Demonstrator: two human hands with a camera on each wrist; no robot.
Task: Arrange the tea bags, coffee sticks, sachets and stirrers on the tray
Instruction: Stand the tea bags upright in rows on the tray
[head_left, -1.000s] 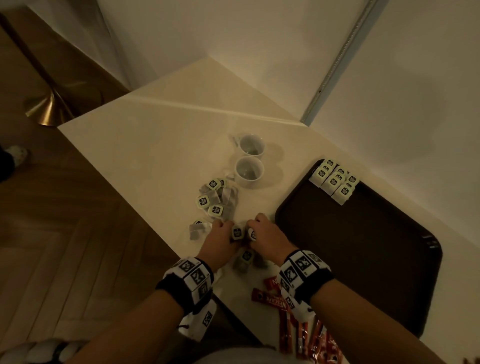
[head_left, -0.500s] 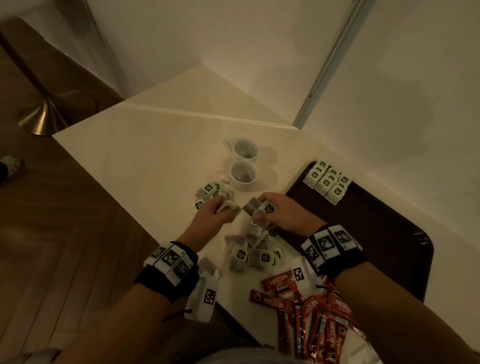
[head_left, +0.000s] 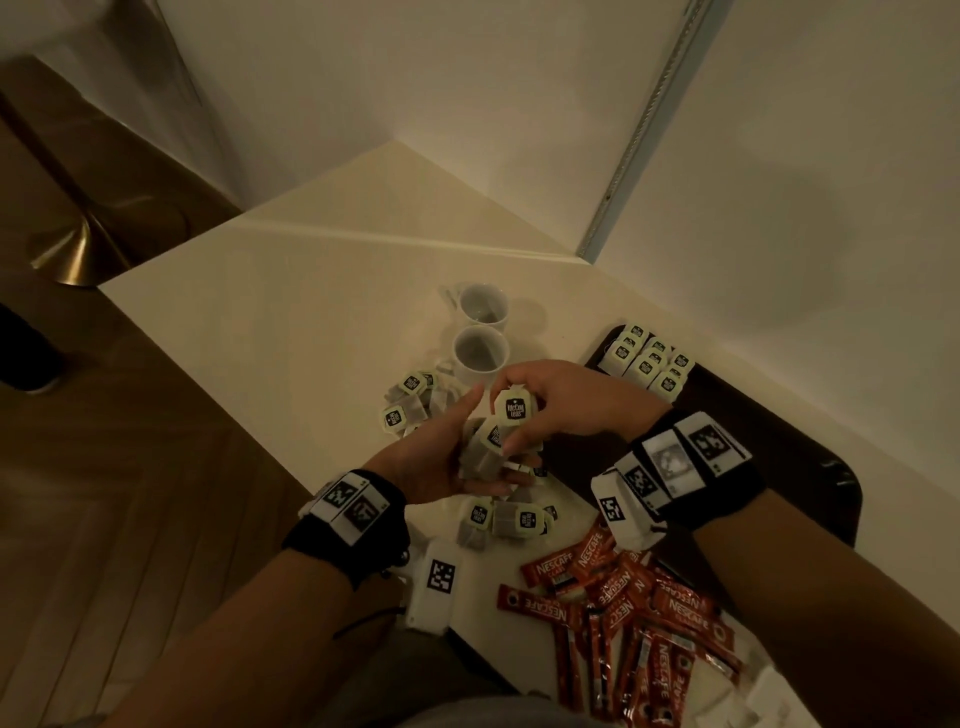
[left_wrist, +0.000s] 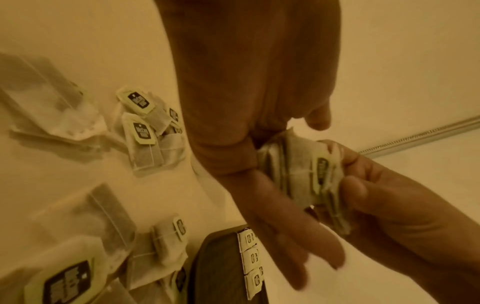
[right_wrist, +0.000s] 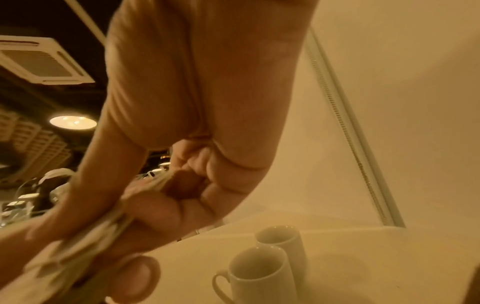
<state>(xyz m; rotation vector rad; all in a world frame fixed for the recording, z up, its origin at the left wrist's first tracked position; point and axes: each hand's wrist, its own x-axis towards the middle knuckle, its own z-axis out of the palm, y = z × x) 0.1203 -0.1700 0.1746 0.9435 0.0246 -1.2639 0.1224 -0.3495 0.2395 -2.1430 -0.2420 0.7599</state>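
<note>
A: Hands first. What have they got?

B: Both are up above the tabletop (head_left: 270, 332), meeting over the loose pile. The right hand (head_left: 566, 402) has thumb and fingers curled round a small stack of tea bags (head_left: 511, 410), a pale green tag facing up. The left hand (head_left: 441, 457) lies palm-up beneath, fingers nearly straight, thumb raised, with the lower bags resting on them.

A: The wrist views agree?

B: Left wrist view: the stack (left_wrist: 309, 174) is pinched by the right hand's fingertips (left_wrist: 355, 189), the left fingers (left_wrist: 298, 246) stretched out under it. Right wrist view is blurred, but the curled grip shows.

A: Where are the remaining tea bags?

B: Loose tea bags (head_left: 405, 402) lie scattered on the tabletop just left of the hands, more (head_left: 511, 519) just below them towards the near edge. A neat block of tea bags (head_left: 647, 361) sits in the tray's far left corner.

A: The tray?

B: Dark tray (head_left: 779, 447), on the tabletop's right side, partly behind the right wrist.

A: Coffee sticks?

B: Red coffee sticks (head_left: 634, 618) in a heap at the near edge, off the tray.

A: Anything else?

B: Two white cups (head_left: 480, 345) touching, just beyond the hands.
</note>
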